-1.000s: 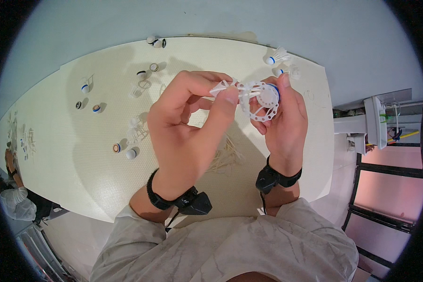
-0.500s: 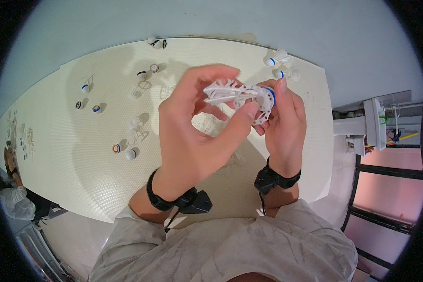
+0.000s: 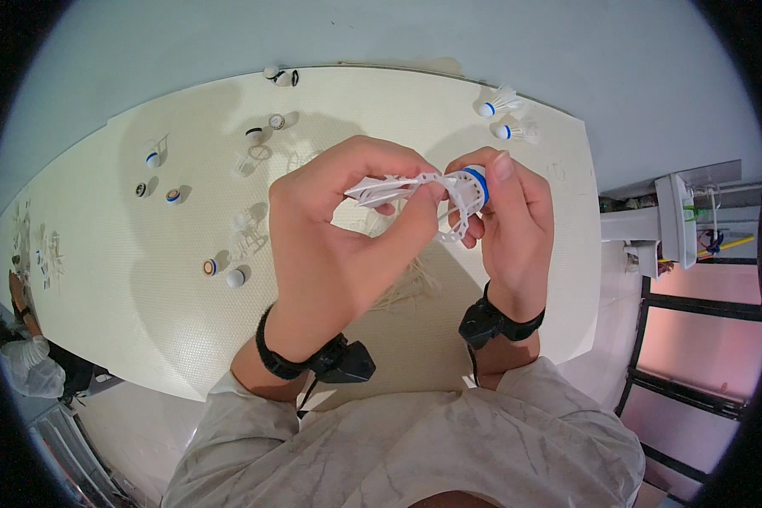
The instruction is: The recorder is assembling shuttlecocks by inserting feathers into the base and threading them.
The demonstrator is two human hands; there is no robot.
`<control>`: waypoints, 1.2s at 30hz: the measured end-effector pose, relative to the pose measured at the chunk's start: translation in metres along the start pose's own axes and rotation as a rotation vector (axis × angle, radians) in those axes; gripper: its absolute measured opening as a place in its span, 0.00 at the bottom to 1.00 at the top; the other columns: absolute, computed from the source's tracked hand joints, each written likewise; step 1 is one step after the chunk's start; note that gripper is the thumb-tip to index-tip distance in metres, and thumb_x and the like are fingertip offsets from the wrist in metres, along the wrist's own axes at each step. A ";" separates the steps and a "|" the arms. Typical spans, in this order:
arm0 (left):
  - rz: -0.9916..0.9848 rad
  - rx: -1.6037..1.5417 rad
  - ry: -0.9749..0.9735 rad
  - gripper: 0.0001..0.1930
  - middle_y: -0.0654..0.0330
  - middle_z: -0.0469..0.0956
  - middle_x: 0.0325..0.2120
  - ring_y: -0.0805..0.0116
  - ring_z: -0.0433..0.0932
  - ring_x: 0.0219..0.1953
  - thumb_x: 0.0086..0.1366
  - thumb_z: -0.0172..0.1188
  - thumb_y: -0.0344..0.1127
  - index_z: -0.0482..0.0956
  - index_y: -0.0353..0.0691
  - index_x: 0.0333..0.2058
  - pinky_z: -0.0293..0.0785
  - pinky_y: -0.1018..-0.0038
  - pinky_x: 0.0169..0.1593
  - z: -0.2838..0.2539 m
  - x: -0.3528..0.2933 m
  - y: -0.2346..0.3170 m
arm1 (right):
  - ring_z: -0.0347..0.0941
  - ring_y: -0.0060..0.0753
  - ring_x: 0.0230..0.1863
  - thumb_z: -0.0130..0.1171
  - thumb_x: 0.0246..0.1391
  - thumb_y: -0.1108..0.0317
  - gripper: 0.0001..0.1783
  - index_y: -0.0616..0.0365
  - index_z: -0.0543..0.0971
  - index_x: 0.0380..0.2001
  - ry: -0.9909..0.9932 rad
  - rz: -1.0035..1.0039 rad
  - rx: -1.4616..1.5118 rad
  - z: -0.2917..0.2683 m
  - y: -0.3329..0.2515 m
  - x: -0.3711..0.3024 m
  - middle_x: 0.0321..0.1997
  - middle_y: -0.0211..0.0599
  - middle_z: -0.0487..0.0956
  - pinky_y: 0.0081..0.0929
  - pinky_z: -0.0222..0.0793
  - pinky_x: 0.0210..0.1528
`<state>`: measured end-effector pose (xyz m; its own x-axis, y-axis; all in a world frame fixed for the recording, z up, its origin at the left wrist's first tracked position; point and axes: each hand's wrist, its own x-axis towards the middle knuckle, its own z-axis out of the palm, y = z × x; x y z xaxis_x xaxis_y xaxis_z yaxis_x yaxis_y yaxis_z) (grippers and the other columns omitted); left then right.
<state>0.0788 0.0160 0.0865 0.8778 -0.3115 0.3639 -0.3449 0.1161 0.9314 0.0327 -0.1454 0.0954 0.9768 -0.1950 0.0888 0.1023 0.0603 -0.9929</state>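
Observation:
Above the table (image 3: 415, 356), my right hand (image 3: 521, 224) is closed around the head of a shuttlecock (image 3: 474, 179), white with a blue band. A white perforated plastic ring (image 3: 461, 207) extends from the head toward the left. My left hand (image 3: 326, 224) is closed too, pinching a bundle of white feathers (image 3: 377, 190) and the edge of the ring between thumb and fingers. The feathers point left, across the opening of my left hand. Some of my right fingertips are hidden behind the head. On the table beneath my hands lies a loose heap of thin white strands (image 3: 406, 284).
Two shuttlecocks (image 3: 504, 103) with blue bands lie at the far right corner. Several shuttlecock heads (image 3: 235, 278) and white skirt frames (image 3: 250, 241) are scattered on the left half. A person's arm (image 3: 21, 296) reaches in at the far left, near more white parts (image 3: 51, 254).
My left hand has shifted slightly left and down, drawing the feathers away from the head. The plastic ring now stands more open, and more of the head shows.

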 end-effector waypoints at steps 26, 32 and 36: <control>-0.049 -0.143 0.049 0.07 0.54 0.83 0.34 0.69 0.81 0.37 0.55 0.62 0.17 0.81 0.29 0.33 0.76 0.76 0.42 0.007 -0.001 -0.004 | 0.58 0.12 0.20 0.47 0.71 0.59 0.20 0.63 0.78 0.30 -0.076 0.015 -0.016 -0.004 0.001 0.001 0.18 0.21 0.67 0.17 0.52 0.22; -0.049 -0.048 -0.027 0.07 0.54 0.83 0.35 0.71 0.80 0.37 0.55 0.61 0.19 0.82 0.31 0.34 0.75 0.77 0.42 -0.001 0.001 0.000 | 0.59 0.13 0.20 0.48 0.70 0.59 0.20 0.63 0.78 0.30 -0.110 -0.001 -0.008 -0.007 0.004 0.001 0.19 0.22 0.68 0.17 0.53 0.22; 0.030 0.102 0.001 0.07 0.55 0.83 0.34 0.71 0.80 0.38 0.55 0.60 0.19 0.81 0.30 0.34 0.75 0.77 0.43 -0.003 0.000 0.001 | 0.60 0.12 0.20 0.48 0.70 0.59 0.20 0.63 0.77 0.29 -0.094 0.022 0.001 -0.005 0.002 0.001 0.19 0.22 0.68 0.17 0.54 0.22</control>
<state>0.0797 0.0191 0.0878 0.8672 -0.3081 0.3912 -0.4026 0.0287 0.9149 0.0325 -0.1500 0.0933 0.9921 -0.1009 0.0740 0.0808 0.0645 -0.9946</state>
